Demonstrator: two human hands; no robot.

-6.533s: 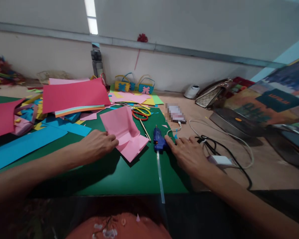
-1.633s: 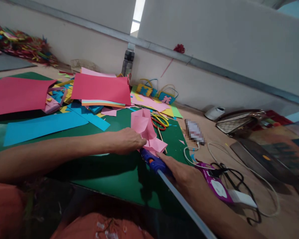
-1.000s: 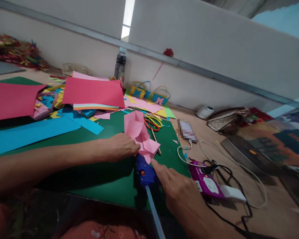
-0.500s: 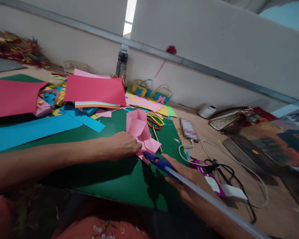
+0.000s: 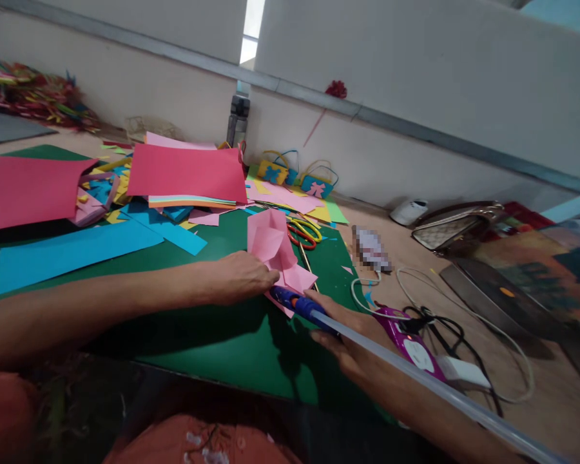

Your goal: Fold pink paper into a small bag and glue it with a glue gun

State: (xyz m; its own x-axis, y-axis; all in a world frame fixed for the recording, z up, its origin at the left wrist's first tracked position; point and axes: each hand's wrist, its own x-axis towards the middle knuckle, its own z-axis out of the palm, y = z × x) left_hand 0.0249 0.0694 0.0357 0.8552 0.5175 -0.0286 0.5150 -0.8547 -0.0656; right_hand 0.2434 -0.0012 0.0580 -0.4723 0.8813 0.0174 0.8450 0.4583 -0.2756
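My left hand (image 5: 244,277) is closed on the near left edge of a folded pink paper (image 5: 273,238), whose flaps stand up from the green board (image 5: 207,348). In my right hand (image 5: 345,328) is a blue glue gun (image 5: 302,306), with a long clear glue stick (image 5: 391,354) running out of its back. The gun's tip points left, at the paper's lower edge close to my left fingertips; whether it touches is hard to see. Red-handled scissors (image 5: 300,240) and yellow-handled scissors (image 5: 314,227) lie just behind the paper.
Pink-red sheets (image 5: 186,174) and blue strips (image 5: 77,254) lie left. Small paper bags (image 5: 273,173) stand by the wall. On the right are a purple power strip (image 5: 410,345) with tangled cables, a pixelated object (image 5: 371,248), a handbag (image 5: 435,233) and a dark case (image 5: 493,299).
The glue gun in my right hand has moved slightly left, its tip nearer my left fingers. My left hand keeps its hold on the pink paper. The view has shifted a little.
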